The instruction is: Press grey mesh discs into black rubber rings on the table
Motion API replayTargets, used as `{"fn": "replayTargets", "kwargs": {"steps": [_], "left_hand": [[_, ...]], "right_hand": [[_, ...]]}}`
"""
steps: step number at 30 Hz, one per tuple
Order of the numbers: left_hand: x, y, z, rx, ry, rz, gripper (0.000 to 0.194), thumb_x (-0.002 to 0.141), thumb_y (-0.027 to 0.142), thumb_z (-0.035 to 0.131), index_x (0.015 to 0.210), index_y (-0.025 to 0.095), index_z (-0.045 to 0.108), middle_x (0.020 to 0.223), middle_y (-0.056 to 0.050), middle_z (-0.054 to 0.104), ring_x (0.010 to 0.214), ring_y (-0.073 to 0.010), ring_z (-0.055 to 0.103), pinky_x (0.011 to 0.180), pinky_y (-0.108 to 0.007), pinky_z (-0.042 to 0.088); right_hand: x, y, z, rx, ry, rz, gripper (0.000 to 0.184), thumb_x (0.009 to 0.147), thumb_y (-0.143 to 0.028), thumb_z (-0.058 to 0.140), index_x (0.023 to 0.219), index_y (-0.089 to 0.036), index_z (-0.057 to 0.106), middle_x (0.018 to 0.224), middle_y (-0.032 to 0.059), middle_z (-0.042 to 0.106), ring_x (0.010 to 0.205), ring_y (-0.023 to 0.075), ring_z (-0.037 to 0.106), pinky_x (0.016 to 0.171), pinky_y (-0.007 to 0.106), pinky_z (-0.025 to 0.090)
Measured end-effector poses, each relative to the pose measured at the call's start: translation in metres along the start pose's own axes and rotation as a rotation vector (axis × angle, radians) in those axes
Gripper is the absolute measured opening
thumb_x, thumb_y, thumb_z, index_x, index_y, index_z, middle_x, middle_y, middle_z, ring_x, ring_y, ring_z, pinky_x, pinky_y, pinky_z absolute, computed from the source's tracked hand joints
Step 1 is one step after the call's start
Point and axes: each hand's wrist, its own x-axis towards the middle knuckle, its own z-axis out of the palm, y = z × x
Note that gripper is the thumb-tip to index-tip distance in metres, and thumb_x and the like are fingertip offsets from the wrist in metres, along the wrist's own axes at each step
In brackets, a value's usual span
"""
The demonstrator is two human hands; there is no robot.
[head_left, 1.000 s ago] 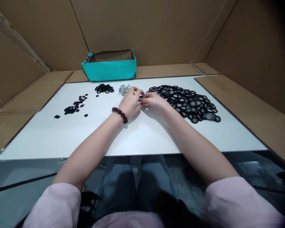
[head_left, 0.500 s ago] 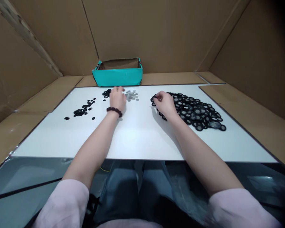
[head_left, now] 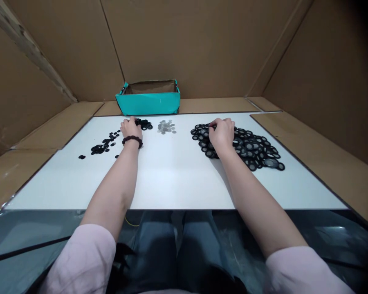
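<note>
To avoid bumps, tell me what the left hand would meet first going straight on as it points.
The left hand would probably meet the teal box first, though depth is hard to judge.

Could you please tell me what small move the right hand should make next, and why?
I would probably have the right hand draw one disc from the large pile of black-rimmed discs, since it is at that pile's far side, while the left hand is beside the small cluster of black rings. Whether either hand holds anything is unclear.
</note>
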Motion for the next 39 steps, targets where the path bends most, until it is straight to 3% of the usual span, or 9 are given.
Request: {"fn": "replayTargets", "kwargs": {"steps": [3, 9, 16, 21, 26, 30, 32, 35, 39], "left_hand": [[0.000, -0.002, 0.002, -0.028, -0.008, 0.058, 0.031, 0.093, 0.012, 0.057, 0.120, 0.021, 0.069, 0.134, -0.020, 0.063, 0.136, -0.0362, 0.056, 0.120, -0.053, 0.041], [0.006, -0.006, 0.006, -0.079, -0.067, 0.049, 0.030, 0.094, 0.013, 0.053, 0.118, 0.017, 0.071, 0.133, -0.017, 0.063, 0.124, -0.0315, 0.065, 0.118, -0.046, 0.047], [0.008, -0.007, 0.005, -0.129, -0.026, 0.003, 0.041, 0.096, 0.007, 0.035, 0.109, 0.018, 0.072, 0.127, -0.017, 0.068, 0.121, -0.0321, 0.065, 0.112, -0.047, 0.049], [0.011, -0.008, 0.008, -0.177, 0.034, -0.045, 0.028, 0.097, 0.011, 0.042, 0.098, 0.019, 0.069, 0.133, -0.019, 0.063, 0.124, -0.0299, 0.064, 0.114, -0.043, 0.048], [0.015, -0.011, 0.007, -0.292, 0.090, -0.006, 0.028, 0.099, 0.013, 0.040, 0.102, 0.019, 0.067, 0.122, -0.015, 0.071, 0.124, -0.0254, 0.065, 0.116, -0.038, 0.045], [-0.002, 0.014, 0.005, -0.462, 0.076, 0.065, 0.020, 0.101, 0.015, 0.044, 0.100, 0.018, 0.063, 0.114, -0.014, 0.075, 0.112, -0.0223, 0.070, 0.105, -0.032, 0.050], [-0.020, 0.037, 0.008, -0.558, -0.012, 0.133, 0.014, 0.099, 0.014, 0.049, 0.094, 0.019, 0.061, 0.104, -0.012, 0.076, 0.101, -0.0208, 0.072, 0.097, -0.032, 0.053], [-0.049, 0.070, 0.017, -0.730, -0.195, 0.293, 0.009, 0.094, 0.014, 0.056, 0.088, 0.020, 0.061, 0.096, -0.007, 0.076, 0.093, -0.0181, 0.073, 0.089, -0.030, 0.056], [-0.067, 0.083, 0.023, -0.793, -0.312, 0.495, 0.007, 0.092, 0.019, 0.060, 0.088, 0.021, 0.065, 0.093, -0.004, 0.078, 0.085, -0.0169, 0.071, 0.084, -0.030, 0.057]], "right_hand": [[-0.002, -0.002, 0.000, -0.009, -0.003, -0.021, 0.012, 0.089, -0.014, 0.055, 0.088, -0.018, 0.067, 0.110, 0.0215, 0.062, 0.115, 0.0377, 0.053, 0.107, 0.058, 0.043], [-0.006, -0.006, 0.002, 0.001, -0.020, -0.060, 0.016, 0.093, -0.019, 0.052, 0.090, -0.018, 0.068, 0.107, 0.0217, 0.063, 0.113, 0.0381, 0.054, 0.106, 0.059, 0.044], [-0.008, -0.015, -0.005, -0.009, -0.046, -0.038, 0.018, 0.094, -0.017, 0.051, 0.091, -0.016, 0.069, 0.111, 0.0234, 0.064, 0.115, 0.0388, 0.054, 0.108, 0.059, 0.042], [-0.008, -0.014, -0.005, 0.024, -0.042, -0.046, 0.017, 0.094, -0.019, 0.052, 0.091, -0.017, 0.068, 0.112, 0.0235, 0.064, 0.117, 0.0393, 0.053, 0.108, 0.061, 0.041], [-0.009, -0.019, -0.006, 0.043, 0.004, -0.058, 0.019, 0.095, -0.019, 0.050, 0.090, -0.019, 0.068, 0.111, 0.0226, 0.066, 0.117, 0.0390, 0.053, 0.108, 0.059, 0.042], [-0.015, -0.037, -0.013, 0.162, -0.069, -0.138, 0.017, 0.096, -0.017, 0.050, 0.091, -0.021, 0.066, 0.105, 0.0164, 0.069, 0.107, 0.0323, 0.059, 0.103, 0.046, 0.046], [-0.020, -0.046, -0.013, 0.301, -0.216, -0.189, 0.013, 0.096, -0.018, 0.053, 0.095, -0.021, 0.065, 0.099, 0.0114, 0.071, 0.090, 0.0257, 0.062, 0.095, 0.039, 0.048], [-0.028, -0.056, -0.012, 0.493, -0.394, -0.144, 0.005, 0.095, -0.020, 0.060, 0.099, -0.022, 0.062, 0.086, 0.0035, 0.071, 0.073, 0.0197, 0.061, 0.083, 0.031, 0.048], [-0.032, -0.060, -0.011, 0.630, -0.466, -0.067, 0.015, 0.093, -0.016, 0.059, 0.081, -0.024, 0.054, 0.073, -0.0007, 0.067, 0.071, 0.0172, 0.063, 0.076, 0.026, 0.045]]}}
